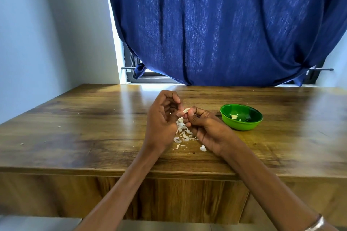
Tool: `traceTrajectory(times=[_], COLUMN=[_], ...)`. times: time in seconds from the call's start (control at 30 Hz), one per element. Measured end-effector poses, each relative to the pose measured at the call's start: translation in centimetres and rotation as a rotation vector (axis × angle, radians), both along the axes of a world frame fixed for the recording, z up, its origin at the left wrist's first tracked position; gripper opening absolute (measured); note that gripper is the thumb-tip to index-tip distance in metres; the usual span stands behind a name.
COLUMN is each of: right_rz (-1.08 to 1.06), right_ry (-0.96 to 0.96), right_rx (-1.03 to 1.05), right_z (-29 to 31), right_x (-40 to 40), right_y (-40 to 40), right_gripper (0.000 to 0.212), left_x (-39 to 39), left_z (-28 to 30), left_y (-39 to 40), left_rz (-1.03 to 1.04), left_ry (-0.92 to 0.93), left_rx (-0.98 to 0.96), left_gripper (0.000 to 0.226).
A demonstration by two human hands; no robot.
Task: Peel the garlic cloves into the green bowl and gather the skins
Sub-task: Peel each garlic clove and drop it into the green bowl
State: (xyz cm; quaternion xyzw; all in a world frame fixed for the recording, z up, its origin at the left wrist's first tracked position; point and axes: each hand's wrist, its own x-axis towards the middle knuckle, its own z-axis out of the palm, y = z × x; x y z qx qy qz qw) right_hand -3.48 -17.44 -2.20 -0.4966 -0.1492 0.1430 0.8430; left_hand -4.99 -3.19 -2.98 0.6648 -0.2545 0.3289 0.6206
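Daylight glows through the curtain ahead of me, throwing bright glare streaks across my table; edges bow and blur.

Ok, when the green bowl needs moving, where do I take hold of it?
Take the green bowl by its rim on the near-left side, closest to the right hand. Its walls are rounded and slope outward, so a pinch over the rim probably holds best. Peeled garlic lies inside; keep it level.
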Motion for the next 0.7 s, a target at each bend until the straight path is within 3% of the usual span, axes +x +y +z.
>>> traceTrajectory(times=[0.37, 0.53, 0.6, 0.7], right_rz=[-0.125, -0.175, -0.291, -0.475], right_ry=[-0.093, -0.165, -0.242, -0.385], right_rx=[-0.157, -0.211, -0.358, -0.543], right_z=[-0.14, -0.05, -0.07, -0.52], right_x=[-0.11, -0.54, -0.57, -0.21], right_y=[0.18, 0.42, 0.33, 0.18], right_gripper=[0.022, 0.022, 0.017, 0.008], left_x=[0.41, 0.62, 0.51, 0.31], left_z=[0.21, 0.14, -0.03, -0.15], left_y=[0.19, 0.41, 0.39, 0.15], left_rz=[-0.233, -0.437, -0.34, -0.02], left_ry=[0.307, 0.488, 0.493, 0.367], left_rx=[-0.171, -0.367, -0.332, -0.137], left_gripper=[0.037, 0.033, 0.027, 0.031])
